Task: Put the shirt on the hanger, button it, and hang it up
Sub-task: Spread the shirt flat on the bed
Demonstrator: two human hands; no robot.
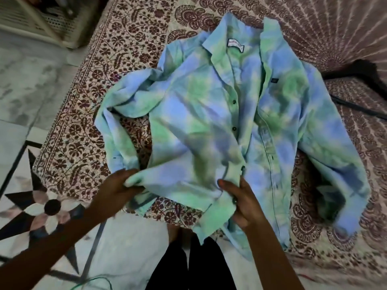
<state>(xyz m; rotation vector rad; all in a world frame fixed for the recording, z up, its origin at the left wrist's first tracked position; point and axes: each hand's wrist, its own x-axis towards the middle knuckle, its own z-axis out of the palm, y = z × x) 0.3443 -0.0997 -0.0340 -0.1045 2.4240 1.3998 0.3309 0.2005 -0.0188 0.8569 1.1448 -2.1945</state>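
The shirt (209, 114) lies open on the bed (129, 49), collar far, hem near; left grip (117, 185) and right grip (243, 204) both clamp that near hem, while what looks like the black hanger (365, 70) lies far right, nearer the right grip.

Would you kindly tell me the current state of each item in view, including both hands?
shirt: lying front up on the bedspread, collar open, front unbuttoned, not on the hanger.
hanger: lying on the bedspread beside the shirt, empty, partly out of frame.
left hand: fingers grip the shirt's lower edge.
right hand: fingers pinch the front panel near the lowest button.
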